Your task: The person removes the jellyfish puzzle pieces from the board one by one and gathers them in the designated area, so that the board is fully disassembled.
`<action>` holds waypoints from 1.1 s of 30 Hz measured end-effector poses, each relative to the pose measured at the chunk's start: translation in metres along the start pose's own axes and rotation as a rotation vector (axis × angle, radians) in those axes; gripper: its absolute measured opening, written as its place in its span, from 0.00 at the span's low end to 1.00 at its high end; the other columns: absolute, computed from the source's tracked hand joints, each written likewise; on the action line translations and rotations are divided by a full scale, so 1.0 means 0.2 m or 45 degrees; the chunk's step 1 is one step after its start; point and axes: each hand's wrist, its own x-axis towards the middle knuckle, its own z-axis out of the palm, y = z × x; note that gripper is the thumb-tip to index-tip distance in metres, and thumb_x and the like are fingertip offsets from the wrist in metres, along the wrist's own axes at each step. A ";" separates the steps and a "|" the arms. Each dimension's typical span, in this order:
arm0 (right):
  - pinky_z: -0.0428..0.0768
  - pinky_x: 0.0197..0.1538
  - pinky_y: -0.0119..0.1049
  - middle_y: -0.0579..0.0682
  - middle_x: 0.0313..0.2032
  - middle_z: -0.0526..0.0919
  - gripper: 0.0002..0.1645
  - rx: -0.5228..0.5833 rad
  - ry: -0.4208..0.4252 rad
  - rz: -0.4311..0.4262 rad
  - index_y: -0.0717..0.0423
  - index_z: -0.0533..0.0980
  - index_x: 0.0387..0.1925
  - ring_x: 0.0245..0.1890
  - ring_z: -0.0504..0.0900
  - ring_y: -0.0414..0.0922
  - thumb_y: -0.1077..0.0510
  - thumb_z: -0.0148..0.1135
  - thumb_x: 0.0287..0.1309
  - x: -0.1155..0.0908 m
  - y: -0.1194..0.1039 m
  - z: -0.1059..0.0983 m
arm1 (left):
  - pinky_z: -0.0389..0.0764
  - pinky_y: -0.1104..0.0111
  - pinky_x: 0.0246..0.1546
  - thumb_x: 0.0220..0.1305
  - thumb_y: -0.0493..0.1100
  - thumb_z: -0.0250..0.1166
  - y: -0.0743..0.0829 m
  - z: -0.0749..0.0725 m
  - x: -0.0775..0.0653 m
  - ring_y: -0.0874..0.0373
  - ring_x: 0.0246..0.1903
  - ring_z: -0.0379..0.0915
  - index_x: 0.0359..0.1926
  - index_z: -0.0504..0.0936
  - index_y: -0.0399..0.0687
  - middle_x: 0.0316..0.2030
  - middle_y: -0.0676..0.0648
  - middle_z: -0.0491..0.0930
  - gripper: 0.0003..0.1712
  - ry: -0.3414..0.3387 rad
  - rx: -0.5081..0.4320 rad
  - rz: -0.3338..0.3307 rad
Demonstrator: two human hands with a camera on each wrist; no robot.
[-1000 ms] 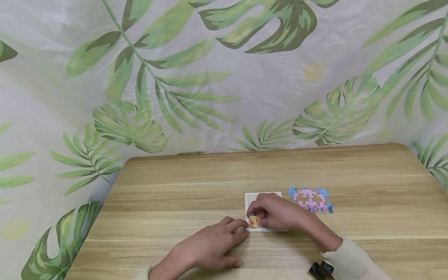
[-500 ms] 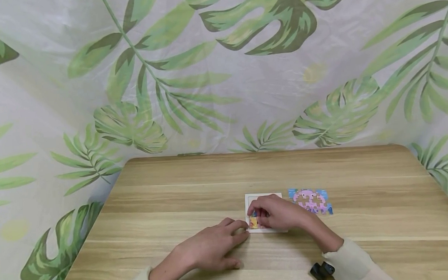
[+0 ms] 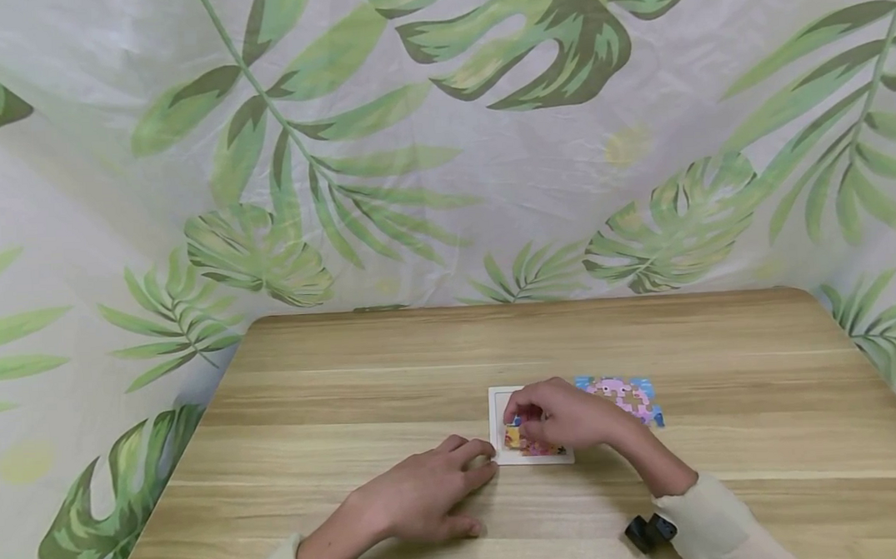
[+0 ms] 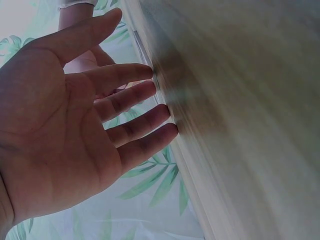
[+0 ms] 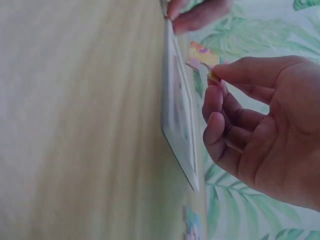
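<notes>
In the head view, my right hand (image 3: 566,414) is over a white puzzle tray (image 3: 496,398). Between thumb and index finger it pinches a yellow-orange puzzle piece (image 5: 204,56), held up off the tray in the right wrist view. Colourful puzzle pieces (image 3: 545,449) lie along the tray's near side; the hand hides much of the rest. My left hand (image 3: 430,490) lies palm down on the table, fingers spread and fairly straight. Its fingertips are right at the tray's left edge. The left wrist view shows the left palm (image 4: 60,125) with nothing in it.
Right of the tray lies a partly joined pink and blue puzzle (image 3: 644,400), half covered by my right forearm in the head view. A black device (image 3: 650,533) is at the right cuff. The wooden table (image 3: 347,384) backs onto a leaf-patterned cloth (image 3: 414,189).
My right hand has risen a little and moved slightly right, lifting the yellow-orange puzzle piece. More pieces along the tray's near side now show. The left hand has stayed still.
</notes>
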 end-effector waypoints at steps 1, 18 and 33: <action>0.75 0.31 0.28 0.41 0.29 0.80 0.12 0.003 0.003 0.001 0.54 0.85 0.48 0.24 0.74 0.32 0.67 0.60 0.70 -0.01 0.00 -0.01 | 0.83 0.64 0.63 0.72 0.62 0.70 0.00 0.00 0.00 0.56 0.72 0.67 0.75 0.76 0.53 0.75 0.53 0.68 0.37 -0.004 -0.004 -0.003; 0.74 0.33 0.28 0.41 0.29 0.80 0.08 -0.015 0.079 0.031 0.52 0.85 0.45 0.28 0.72 0.34 0.64 0.64 0.70 -0.19 0.10 -0.14 | 0.83 0.63 0.64 0.73 0.62 0.69 -0.01 -0.02 -0.01 0.57 0.72 0.67 0.77 0.75 0.53 0.76 0.54 0.68 0.39 -0.037 -0.023 -0.038; 0.74 0.34 0.28 0.41 0.33 0.80 0.05 0.000 0.117 0.063 0.53 0.84 0.46 0.32 0.72 0.33 0.63 0.64 0.73 -0.39 0.19 -0.20 | 0.86 0.62 0.57 0.73 0.61 0.69 -0.01 -0.02 -0.02 0.58 0.73 0.66 0.77 0.74 0.54 0.77 0.55 0.66 0.38 -0.070 -0.067 -0.065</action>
